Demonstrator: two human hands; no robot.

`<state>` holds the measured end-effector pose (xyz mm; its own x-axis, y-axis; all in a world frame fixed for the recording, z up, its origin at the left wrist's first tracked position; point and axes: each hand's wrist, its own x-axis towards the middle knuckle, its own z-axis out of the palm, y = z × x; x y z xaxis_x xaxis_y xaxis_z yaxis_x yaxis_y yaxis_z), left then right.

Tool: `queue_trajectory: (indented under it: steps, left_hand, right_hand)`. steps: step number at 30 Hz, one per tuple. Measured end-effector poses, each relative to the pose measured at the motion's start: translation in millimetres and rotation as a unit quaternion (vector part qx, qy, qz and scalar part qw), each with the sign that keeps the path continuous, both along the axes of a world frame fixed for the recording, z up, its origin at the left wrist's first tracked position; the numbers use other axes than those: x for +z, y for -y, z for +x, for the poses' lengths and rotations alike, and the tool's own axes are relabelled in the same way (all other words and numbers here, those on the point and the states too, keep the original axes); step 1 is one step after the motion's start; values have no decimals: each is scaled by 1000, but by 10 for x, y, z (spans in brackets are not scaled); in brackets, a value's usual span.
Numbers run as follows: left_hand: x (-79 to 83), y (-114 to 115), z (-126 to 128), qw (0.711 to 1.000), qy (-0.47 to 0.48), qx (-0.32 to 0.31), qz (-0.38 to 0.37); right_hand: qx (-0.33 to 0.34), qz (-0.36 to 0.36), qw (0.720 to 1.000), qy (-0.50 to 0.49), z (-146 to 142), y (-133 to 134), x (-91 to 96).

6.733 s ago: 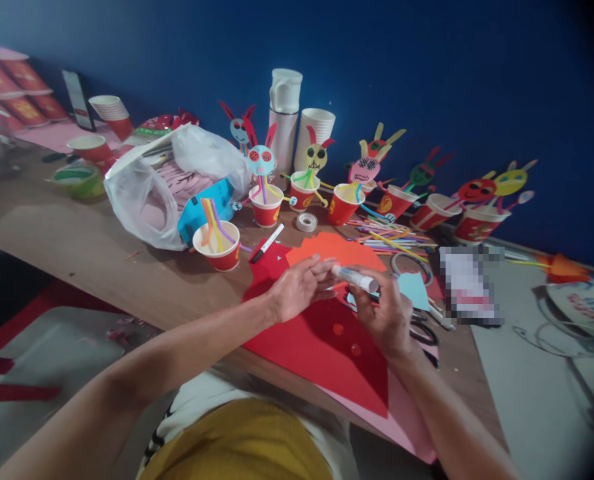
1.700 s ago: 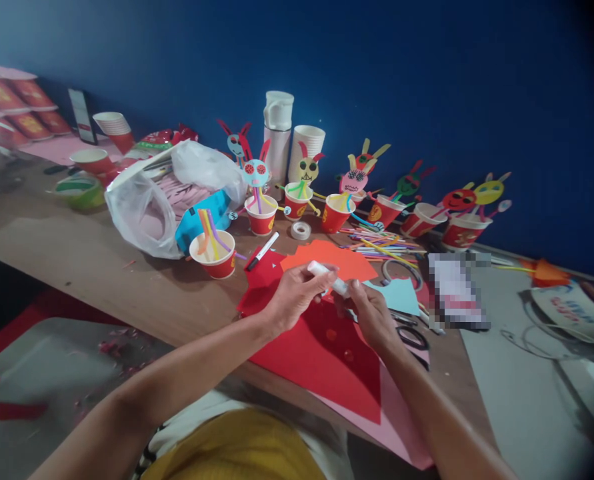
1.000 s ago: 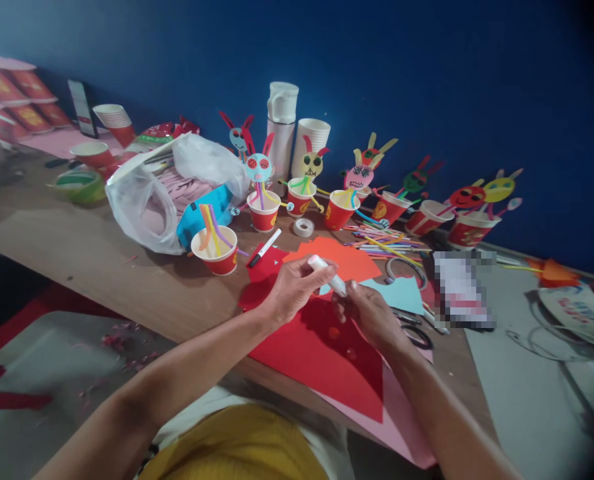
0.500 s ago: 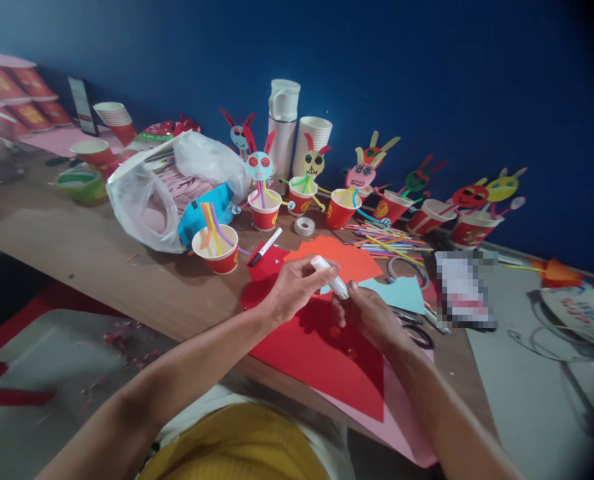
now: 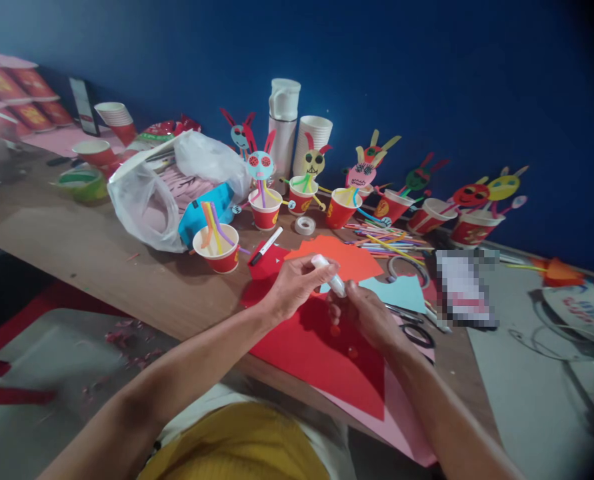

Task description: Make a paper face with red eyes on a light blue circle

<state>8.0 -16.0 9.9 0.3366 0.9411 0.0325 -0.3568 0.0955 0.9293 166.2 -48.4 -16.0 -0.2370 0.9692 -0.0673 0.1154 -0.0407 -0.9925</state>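
My left hand point(image 5: 297, 283) is closed round a white glue stick point(image 5: 333, 279) with a pinkish end, which slants down to the right. At its lower end, my right hand point(image 5: 364, 310) has its fingers curled, with thumb and fingertips pinching that end. Both hands are above a red paper sheet point(image 5: 321, 363). Small orange round pieces point(image 5: 353, 352) lie on the sheet below my right hand. Just beyond the hands is orange paper point(image 5: 351, 257), with a light blue paper piece point(image 5: 399, 293) to the right.
Paper cups with straw-and-paper figures point(image 5: 264, 207) line the wall. A cup with straws point(image 5: 217, 248), a marker point(image 5: 267, 245), a tape roll point(image 5: 305, 226) and a white plastic bag point(image 5: 147, 207) stand left. Loose straws point(image 5: 387, 240) and black-handled scissors point(image 5: 417, 335) lie right.
My right hand's fingers have curled in and closed on the lower end of the glue stick. My left hand keeps its hold almost unmoved.
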Motion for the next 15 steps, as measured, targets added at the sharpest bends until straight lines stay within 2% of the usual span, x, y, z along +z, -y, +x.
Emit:
queue_trajectory:
  steps: [3,5,8,10,15]
  left_hand:
    - [-3,4,5,1000,4,11,1]
    - [-19,-3,14,1000,16,21,-18]
    - [-45,-17,28,998,27,24,-47]
    - [-52,-15,37,998,28,20,-60]
    - [-72,25,75,994,48,-35,-87]
  right_hand:
    - [13,22,1000,0,-4,-4,16]
    - [-46,88,993,67,-12,-2,33]
    - [-128,172,956,198,-28,14,53]
    - [-151,203,937,239,-38,27,53]
    - [-190,169,945,206,-60,33,-5]
